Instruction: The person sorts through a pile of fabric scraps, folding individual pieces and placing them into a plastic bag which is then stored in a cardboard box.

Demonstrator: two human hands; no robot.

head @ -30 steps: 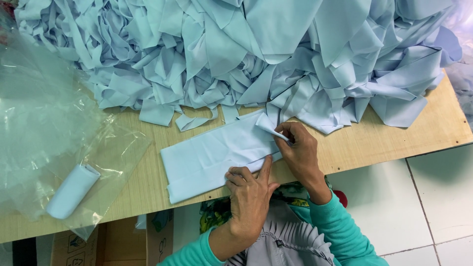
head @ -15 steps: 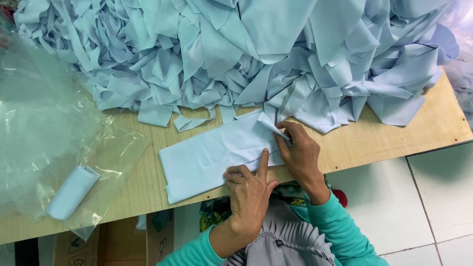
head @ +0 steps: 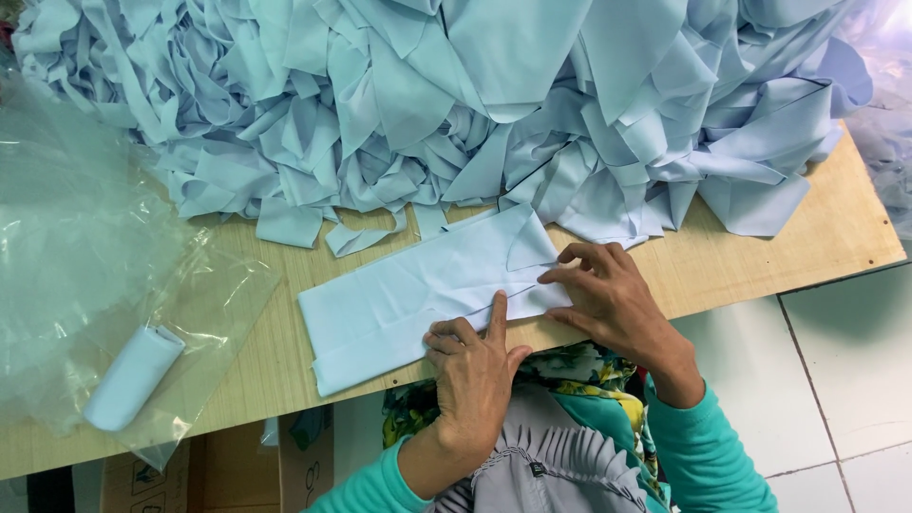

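Observation:
A flat stack of light blue cloth pieces (head: 399, 299) lies on the wooden table (head: 750, 261), close to its near edge. My left hand (head: 475, 370) presses on the stack's near edge, its index finger stretched up across the cloth. On the stack's right end rests my right hand (head: 608, 299), fingertips on the cloth just below a folded-over corner (head: 530, 249). Both hands touch the cloth with flat fingers; neither hand grasps it.
A big heap of light blue cloth pieces (head: 456, 104) covers the far half of the table. At the left lies a clear plastic bag (head: 85, 256) with a rolled bundle of blue cloth (head: 133, 378) inside. White floor tiles (head: 836, 380) show at the right.
My right hand has let go of the raised corner and now lies flat on the stack's right end. My left hand stays pressed on the near edge.

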